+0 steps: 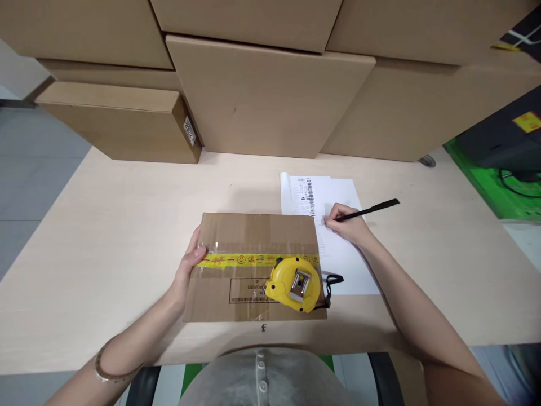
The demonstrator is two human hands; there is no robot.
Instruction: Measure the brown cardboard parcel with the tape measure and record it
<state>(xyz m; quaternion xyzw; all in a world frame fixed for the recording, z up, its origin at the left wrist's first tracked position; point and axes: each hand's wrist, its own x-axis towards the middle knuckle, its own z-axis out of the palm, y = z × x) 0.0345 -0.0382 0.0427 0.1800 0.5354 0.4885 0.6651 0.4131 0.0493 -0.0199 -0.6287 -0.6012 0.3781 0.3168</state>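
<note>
My left hand (189, 264) grips the left edge of a cardboard box (249, 232), its thumb on top by a strip of yellow printed tape (236, 260). A yellow tape measure (295, 285) with a black wrist strap (333, 279) lies on the right part of the box. My right hand (347, 224) is closed around a black pen (372, 209), its tip end at white paper sheets (342, 194) with printed and handwritten lines. The box covers the left part of the sheets.
Large cardboard boxes (262, 96) stand along the back of the table (127, 214). A flatter, labelled box (139, 127) is at the back left. At the far right are dark equipment (502, 141) and a green surface (477, 186). A chair armrest (141, 386) shows below.
</note>
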